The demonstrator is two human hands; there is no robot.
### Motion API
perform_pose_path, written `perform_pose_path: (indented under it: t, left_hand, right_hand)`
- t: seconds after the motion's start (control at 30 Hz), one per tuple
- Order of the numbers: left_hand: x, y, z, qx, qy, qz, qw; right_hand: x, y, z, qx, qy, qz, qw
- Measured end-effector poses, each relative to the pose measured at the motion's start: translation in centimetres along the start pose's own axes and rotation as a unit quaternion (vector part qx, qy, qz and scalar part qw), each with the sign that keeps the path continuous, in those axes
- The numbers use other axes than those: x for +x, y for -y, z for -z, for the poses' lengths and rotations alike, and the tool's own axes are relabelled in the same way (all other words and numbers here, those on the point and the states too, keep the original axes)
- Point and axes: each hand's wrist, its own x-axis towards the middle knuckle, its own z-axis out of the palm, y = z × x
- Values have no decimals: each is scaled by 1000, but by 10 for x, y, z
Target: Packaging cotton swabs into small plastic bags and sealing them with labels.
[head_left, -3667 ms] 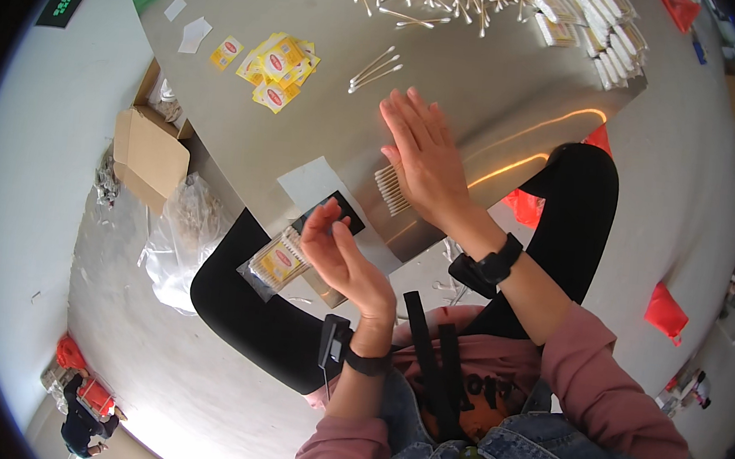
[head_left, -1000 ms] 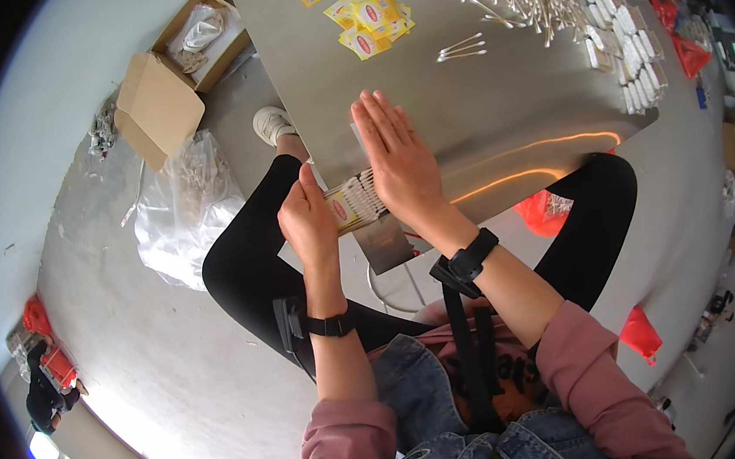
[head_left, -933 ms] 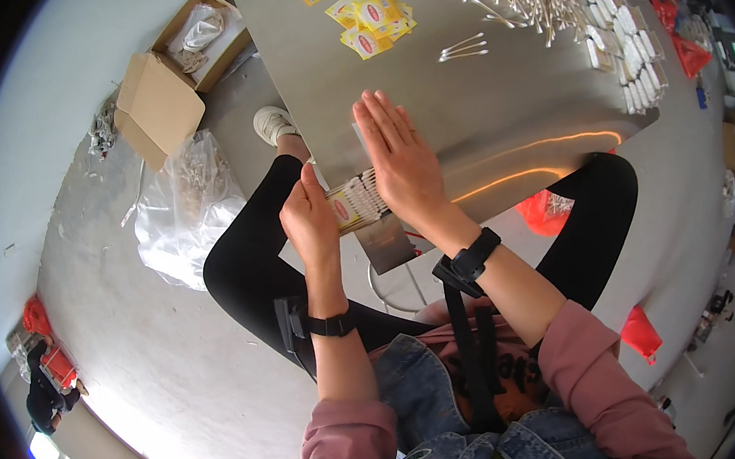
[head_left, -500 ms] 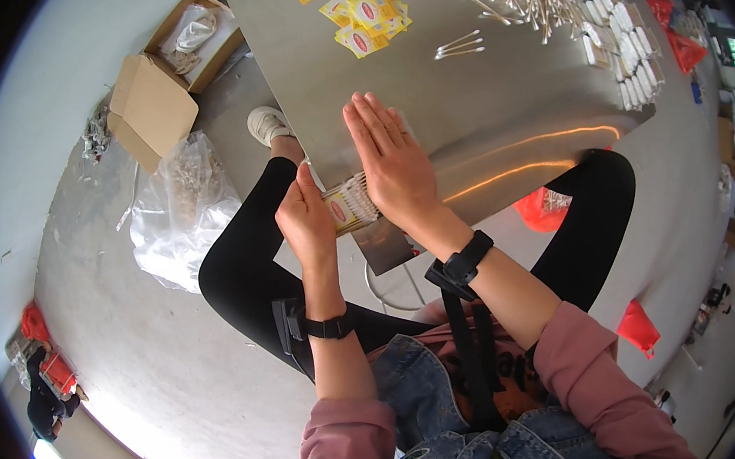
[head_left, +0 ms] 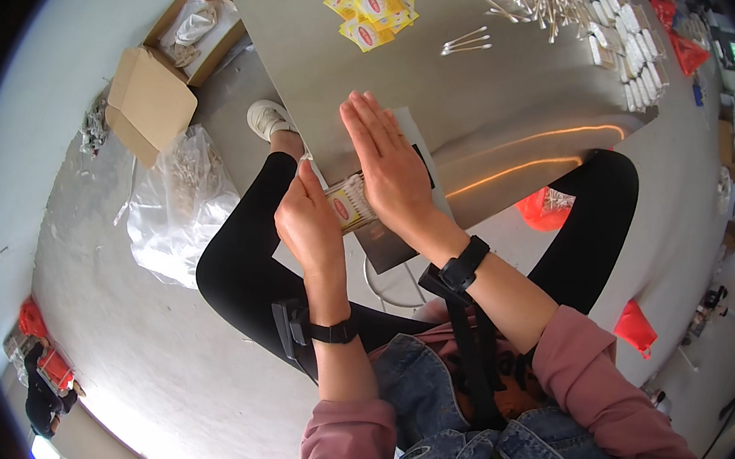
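My left hand (head_left: 308, 229) is closed around one end of a flat pack of cotton swabs (head_left: 355, 195), just off the table's near edge. A yellow and white card with a red oval lies in the pack, and the white swab tips line up in a row toward my right hand (head_left: 396, 180). That hand is held flat, fingers stretched out and together, its palm side against the row of tips. Behind it shows part of a pale, thin sheet (head_left: 415, 129) with a dark bar; the rest is hidden.
On the metal table (head_left: 344, 96) are a pile of yellow cards (head_left: 373, 11), some loose cotton swabs (head_left: 467, 42), a larger swab heap (head_left: 544, 9) and stacked white bundles (head_left: 632, 52). An open cardboard box (head_left: 152, 97) and a clear plastic bag (head_left: 178, 213) sit at left.
More of the pale sheet with its dark bar shows behind my right hand. Both hands stay almost in place on the pack. The whole view has shifted slightly.
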Motion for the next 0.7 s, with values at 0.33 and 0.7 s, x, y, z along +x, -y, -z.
perform_pose_path:
  t: [0.33,0.7]
  left_hand:
    - [-1,5,-1,-5,21,-15,1000]
    - [-11,-8,59,119,206,-261,935]
  right_hand:
    - [-3,36,-17,224,-23,15,974]
    - [-30,12,18,655,-45,-190,730]
